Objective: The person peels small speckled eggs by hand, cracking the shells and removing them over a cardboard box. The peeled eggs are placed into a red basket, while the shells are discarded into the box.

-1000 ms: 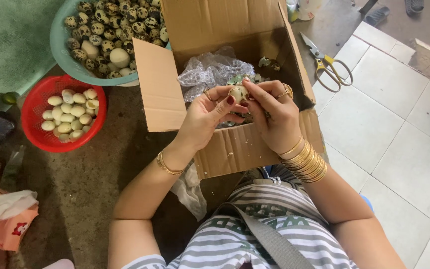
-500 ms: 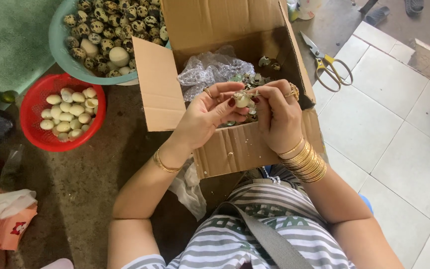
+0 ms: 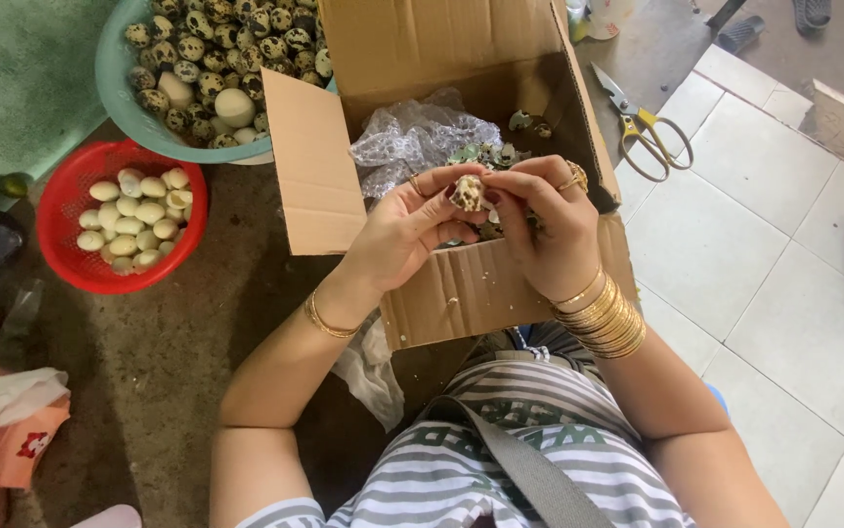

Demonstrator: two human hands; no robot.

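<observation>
Bare concrete floor (image 3: pixel 148 391) met pale floor tiles (image 3: pixel 735 274) on the right, and the person sat low over an open cardboard box (image 3: pixel 461 284) set between the knees.

From the head camera, both hands were raised over the box. The left hand (image 3: pixel 407 230) was curled nearly shut, thumb and fingertips pinching a small speckled quail egg (image 3: pixel 467 193). The right hand (image 3: pixel 549 230) was likewise curled in, its fingertips pressed against the same egg from the other side, so the egg sat pinched between the two hands, just above the crumpled clear plastic (image 3: pixel 422 137) and the shell scraps (image 3: pixel 500 154) lying in the box.

Well off to the left stood a red basket (image 3: pixel 65 264) of pale peeled eggs (image 3: pixel 133 220), and beyond it a teal basin (image 3: pixel 114 93) heaped with unpeeled speckled eggs (image 3: pixel 216 44). Yellow-handled scissors (image 3: pixel 642 132) lay on the floor just past the box's far wall. An orange bag (image 3: pixel 1 440) sat at the lower left.

The chief risk, as I judged it, lay in the grip: the egg was small and soft under its shell, and too hard a pinch could split the white. A slack grip could let it slip and drop among the scraps in the box. Shell flakes might also cling to the egg.
</observation>
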